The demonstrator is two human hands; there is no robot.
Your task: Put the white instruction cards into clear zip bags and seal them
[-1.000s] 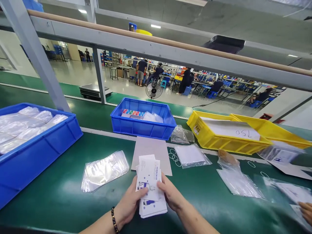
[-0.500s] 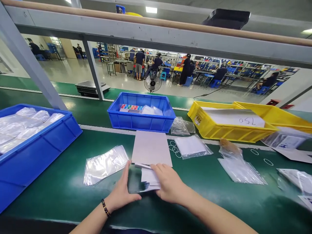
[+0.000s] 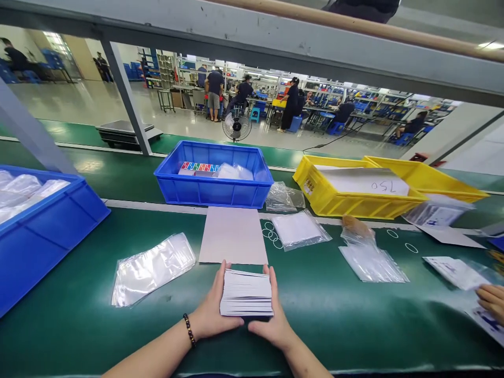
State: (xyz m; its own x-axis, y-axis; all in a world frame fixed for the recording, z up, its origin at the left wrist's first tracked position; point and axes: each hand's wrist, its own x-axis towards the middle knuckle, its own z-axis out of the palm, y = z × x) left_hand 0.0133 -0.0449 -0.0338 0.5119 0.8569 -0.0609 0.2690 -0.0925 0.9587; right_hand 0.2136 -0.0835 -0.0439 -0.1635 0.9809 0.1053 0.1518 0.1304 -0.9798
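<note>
A squared stack of white printed cards (image 3: 246, 293) stands on edge on the green belt (image 3: 79, 325), near its front edge. My left hand (image 3: 212, 310) presses the stack's left side, and my right hand (image 3: 273, 315) presses its right side, fingers flat along the cards. A black bead bracelet is on my left wrist. Just behind the stack lies a grey cardboard sheet (image 3: 234, 235). A pile of clear plastic bags (image 3: 153, 268) lies to the left of my left hand.
Blue bins stand at the left (image 3: 47, 236) and centre back (image 3: 214, 178), yellow bins (image 3: 354, 191) at the back right. Bagged cards (image 3: 301, 230), more bags (image 3: 372, 257) and rubber bands (image 3: 272, 234) lie on the belt. Another person's hand (image 3: 490, 302) is at the right edge.
The cards were fanned loosely in my hands, then laid down on the belt; now both hands clamp them as one squared stack. The view tilted down and right.
</note>
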